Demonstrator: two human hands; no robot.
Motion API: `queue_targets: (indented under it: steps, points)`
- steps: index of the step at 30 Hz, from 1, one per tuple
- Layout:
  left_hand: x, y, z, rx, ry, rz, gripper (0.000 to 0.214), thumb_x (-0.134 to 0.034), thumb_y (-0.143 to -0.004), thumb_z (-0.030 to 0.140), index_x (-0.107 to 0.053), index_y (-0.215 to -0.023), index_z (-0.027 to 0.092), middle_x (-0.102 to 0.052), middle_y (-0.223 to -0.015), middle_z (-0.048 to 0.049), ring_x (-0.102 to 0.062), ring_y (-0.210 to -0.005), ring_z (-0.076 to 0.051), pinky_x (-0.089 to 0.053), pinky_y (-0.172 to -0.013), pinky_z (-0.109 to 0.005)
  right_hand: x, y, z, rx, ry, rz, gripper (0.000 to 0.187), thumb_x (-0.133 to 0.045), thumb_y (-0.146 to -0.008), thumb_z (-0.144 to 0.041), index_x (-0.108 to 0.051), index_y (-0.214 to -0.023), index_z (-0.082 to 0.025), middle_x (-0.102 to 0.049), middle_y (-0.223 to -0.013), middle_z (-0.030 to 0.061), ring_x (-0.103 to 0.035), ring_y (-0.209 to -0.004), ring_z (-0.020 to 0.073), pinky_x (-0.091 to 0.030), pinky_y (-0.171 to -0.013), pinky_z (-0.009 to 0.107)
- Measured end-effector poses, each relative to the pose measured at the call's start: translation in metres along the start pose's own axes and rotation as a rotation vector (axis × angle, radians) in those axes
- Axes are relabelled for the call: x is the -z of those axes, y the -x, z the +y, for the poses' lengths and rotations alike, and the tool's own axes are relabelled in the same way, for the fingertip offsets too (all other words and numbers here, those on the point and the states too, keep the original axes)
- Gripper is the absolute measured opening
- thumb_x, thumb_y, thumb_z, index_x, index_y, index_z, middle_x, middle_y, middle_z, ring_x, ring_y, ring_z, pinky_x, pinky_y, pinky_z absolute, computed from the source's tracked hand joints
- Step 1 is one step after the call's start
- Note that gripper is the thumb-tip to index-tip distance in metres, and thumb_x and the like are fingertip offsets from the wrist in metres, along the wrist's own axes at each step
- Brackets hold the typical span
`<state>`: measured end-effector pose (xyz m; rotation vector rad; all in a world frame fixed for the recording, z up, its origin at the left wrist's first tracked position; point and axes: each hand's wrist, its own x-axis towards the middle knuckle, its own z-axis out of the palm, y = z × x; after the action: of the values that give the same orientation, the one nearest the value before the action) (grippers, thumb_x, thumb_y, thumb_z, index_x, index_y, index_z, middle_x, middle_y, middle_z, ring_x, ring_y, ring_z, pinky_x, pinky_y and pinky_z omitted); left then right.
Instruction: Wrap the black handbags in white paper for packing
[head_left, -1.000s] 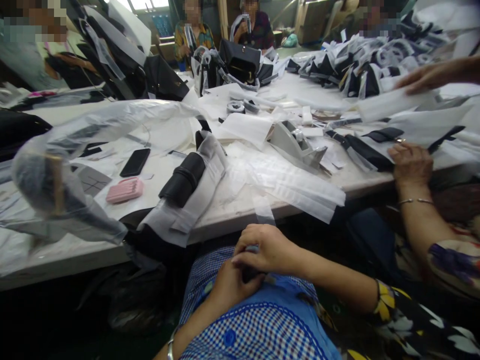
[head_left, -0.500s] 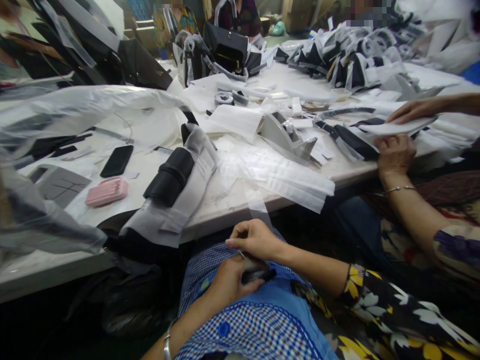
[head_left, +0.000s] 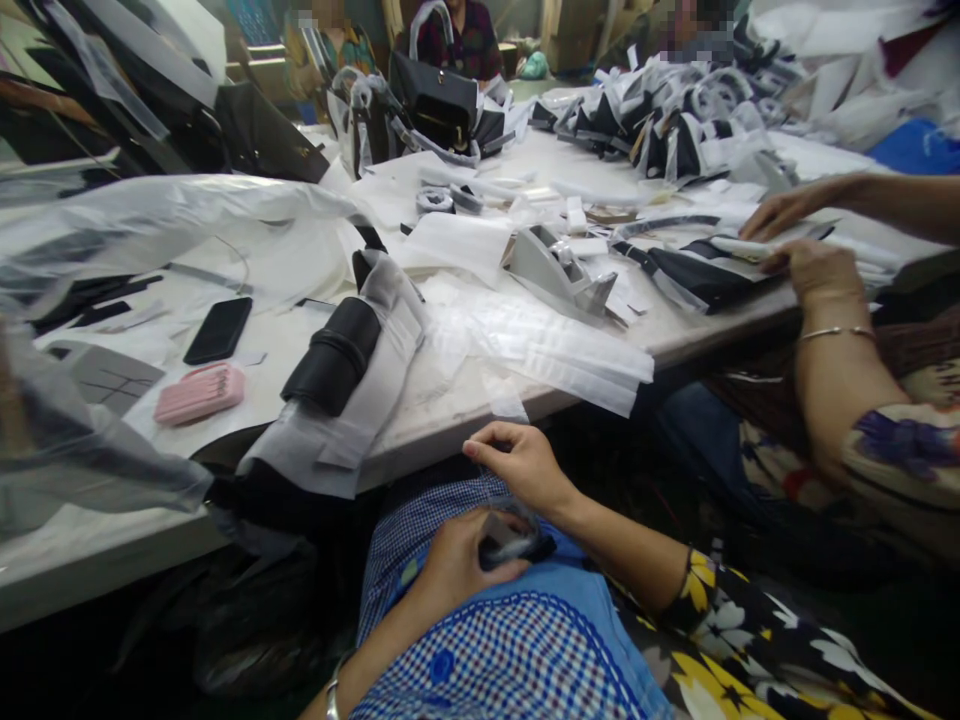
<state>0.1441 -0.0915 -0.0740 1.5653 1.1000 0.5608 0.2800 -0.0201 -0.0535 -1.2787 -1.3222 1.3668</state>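
My left hand is curled around a small dark rolled item in clear film, low over my lap. Its exact kind is hard to make out. Just above it, my right hand has thumb and forefinger pinched together. A thin, faint strand or strip seems to run down from the pinch toward the rolled item. On the table edge ahead and to the left lies a black cylindrical bag part on a strap wrapped in white sheet.
A black phone and a pink case lie on the left of the table. A grey tape dispenser stands mid-table. At right, a co-worker's hands handle a black wrapped piece. Black handbags stand farther back.
My right hand has risen slightly away from my left, its fingers still pinched. More of the rolled item shows. The co-worker's hands have shifted over the black piece, and my view has turned slightly.
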Motion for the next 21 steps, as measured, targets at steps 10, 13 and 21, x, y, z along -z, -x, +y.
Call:
queue_targets:
  steps: [10, 13, 21]
  points:
    - [0.000, 0.005, -0.010, 0.019, 0.006, -0.059, 0.090, -0.077, -0.069, 0.024, -0.038, -0.150, 0.025, -0.072, -0.090, 0.0027, -0.068, -0.074, -0.014, -0.056, -0.075, -0.026, 0.034, 0.021, 0.015, -0.014, -0.025, 0.322, 0.027, -0.079, -0.073, -0.041, -0.074, -0.069, -0.015, -0.068, -0.066, 0.0027, -0.056, -0.059, 0.0128, -0.043, -0.059, 0.025]
    - [-0.001, 0.008, -0.016, -0.030, -0.010, -0.021, 0.086, -0.076, -0.071, 0.026, -0.040, -0.149, 0.026, -0.070, -0.089, 0.0030, -0.069, -0.073, -0.014, -0.058, -0.075, -0.025, 0.038, 0.029, 0.018, -0.048, -0.061, 0.345, 0.028, -0.079, -0.073, -0.042, -0.074, -0.067, -0.015, -0.067, -0.063, 0.0018, -0.054, -0.057, 0.0116, -0.040, -0.056, 0.024]
    - [-0.002, 0.012, -0.020, -0.166, -0.049, 0.021, 0.053, -0.077, -0.073, 0.022, -0.063, -0.123, 0.026, -0.072, -0.117, -0.0033, -0.072, -0.092, -0.017, -0.060, -0.082, -0.027, 0.038, 0.041, 0.020, -0.071, -0.225, 0.390, 0.029, -0.083, -0.068, -0.044, -0.074, -0.066, -0.016, -0.065, -0.060, 0.0006, -0.050, -0.054, 0.0100, -0.038, -0.054, 0.024]
